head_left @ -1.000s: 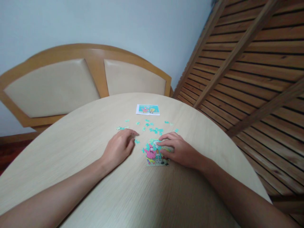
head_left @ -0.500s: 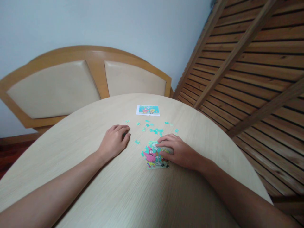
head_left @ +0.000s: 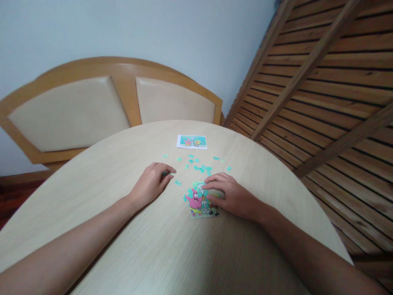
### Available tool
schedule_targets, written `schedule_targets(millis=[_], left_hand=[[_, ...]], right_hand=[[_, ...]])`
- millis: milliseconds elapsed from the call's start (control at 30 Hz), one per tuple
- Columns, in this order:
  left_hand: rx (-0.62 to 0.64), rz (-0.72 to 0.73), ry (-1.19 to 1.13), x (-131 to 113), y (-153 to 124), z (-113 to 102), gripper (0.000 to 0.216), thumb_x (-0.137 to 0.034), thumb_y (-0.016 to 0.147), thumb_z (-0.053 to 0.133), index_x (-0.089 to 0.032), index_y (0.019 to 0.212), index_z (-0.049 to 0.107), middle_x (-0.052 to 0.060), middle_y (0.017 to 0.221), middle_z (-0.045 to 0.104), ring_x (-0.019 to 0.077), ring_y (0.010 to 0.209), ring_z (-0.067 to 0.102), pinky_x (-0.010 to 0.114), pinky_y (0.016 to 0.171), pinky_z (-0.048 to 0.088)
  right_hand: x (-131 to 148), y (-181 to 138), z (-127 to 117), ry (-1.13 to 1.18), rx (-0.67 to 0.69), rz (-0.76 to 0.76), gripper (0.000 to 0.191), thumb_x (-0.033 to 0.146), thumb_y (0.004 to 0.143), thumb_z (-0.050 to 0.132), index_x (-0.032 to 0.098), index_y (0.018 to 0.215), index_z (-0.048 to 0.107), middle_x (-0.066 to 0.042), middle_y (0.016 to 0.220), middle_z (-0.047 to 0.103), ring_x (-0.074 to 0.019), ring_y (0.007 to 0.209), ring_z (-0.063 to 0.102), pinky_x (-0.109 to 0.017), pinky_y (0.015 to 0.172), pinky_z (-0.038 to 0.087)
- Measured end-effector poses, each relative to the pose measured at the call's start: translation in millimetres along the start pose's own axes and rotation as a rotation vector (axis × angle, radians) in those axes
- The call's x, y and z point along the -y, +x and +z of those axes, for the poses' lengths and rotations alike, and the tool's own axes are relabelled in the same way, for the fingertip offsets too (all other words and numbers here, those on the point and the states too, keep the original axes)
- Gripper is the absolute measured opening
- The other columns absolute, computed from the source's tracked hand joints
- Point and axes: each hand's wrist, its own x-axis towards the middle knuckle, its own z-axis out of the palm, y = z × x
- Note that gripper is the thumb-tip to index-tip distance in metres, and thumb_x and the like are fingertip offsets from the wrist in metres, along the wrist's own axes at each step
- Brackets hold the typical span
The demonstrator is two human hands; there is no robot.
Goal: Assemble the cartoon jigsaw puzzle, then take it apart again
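Observation:
A partly joined jigsaw puzzle (head_left: 196, 201) with cartoon figures lies flat on the table in front of me. My right hand (head_left: 230, 194) rests over its right side, fingers stretched out and touching it, covering part of the picture. To the left, my left hand (head_left: 155, 180) is low at the table, thumb and fingers closed around a small teal puzzle piece (head_left: 166, 173) that is mostly hidden. Near its fingertips lies a loose piece (head_left: 178, 182). Several more teal loose pieces (head_left: 203, 169) are scattered beyond both hands.
A small printed picture sheet (head_left: 192, 141) lies flat beyond the pieces. The round wooden table (head_left: 123, 254) carries everything. Behind it stands a padded bench back (head_left: 124, 102) against a pale wall, and a slatted wooden panel (head_left: 322, 90) is on the right.
My left hand has shifted slightly right, towards the loose pieces, with the teal piece in its fingers. My right hand stays on the puzzle.

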Motion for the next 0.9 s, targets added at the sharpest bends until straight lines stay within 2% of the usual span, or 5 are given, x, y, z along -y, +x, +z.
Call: schedule_targets(millis=[167,367,467,767,900], left_hand=[[0.032,-0.022,-0.06,-2.7,-0.4,0.5,0.02,-0.026,0.096,0.051,-0.019,0.107,0.066,0.007,0.098,0.072,0.0223,0.09,0.065,0.04,0.086,0.051],[0.029,-0.017,-0.01,-2.2,-2.6,0.6,0.022,-0.026,0.094,0.055,-0.02,0.113,0.064,0.008,0.107,0.071,0.025,0.1,0.064,0.043,0.092,0.05],[0.036,-0.014,-0.027,-0.1,-2.0,1.3,0.021,-0.027,0.094,0.054,-0.021,0.113,0.063,0.008,0.107,0.071,0.0252,0.099,0.064,0.044,0.091,0.051],[0.043,-0.036,-0.163,-7.6,-1.3,-2.3,0.02,-0.025,0.093,0.054,-0.019,0.111,0.059,0.007,0.108,0.07,0.0212,0.097,0.066,0.039,0.088,0.053],[0.013,-0.038,-0.199,-14.5,-3.3,-4.5,0.02,-0.026,0.094,0.053,-0.019,0.112,0.06,0.006,0.1,0.073,0.0195,0.091,0.068,0.036,0.085,0.055]], right_hand=[[-0.3,-0.6,0.6,0.005,0.001,0.0,0.022,0.031,0.093,0.064,0.024,0.111,0.074,-0.009,0.119,0.069,-0.0255,0.116,0.059,-0.047,0.103,0.042],[-0.3,-0.3,0.1,-0.007,0.001,0.002,0.023,0.031,0.092,0.064,0.023,0.112,0.073,-0.009,0.12,0.069,-0.0259,0.115,0.059,-0.048,0.103,0.043],[-0.4,-0.2,0.4,-0.005,-0.005,0.002,0.023,0.031,0.092,0.064,0.024,0.112,0.074,-0.009,0.119,0.069,-0.0256,0.115,0.06,-0.047,0.102,0.044],[-1.0,-0.8,0.9,-0.007,-0.008,-0.005,0.023,0.032,0.092,0.065,0.024,0.112,0.074,-0.009,0.119,0.069,-0.0253,0.114,0.06,-0.046,0.102,0.044],[-1.6,-0.4,1.4,-0.012,-0.017,-0.017,0.023,0.032,0.093,0.064,0.024,0.113,0.074,-0.009,0.119,0.069,-0.0251,0.114,0.061,-0.045,0.101,0.045]])
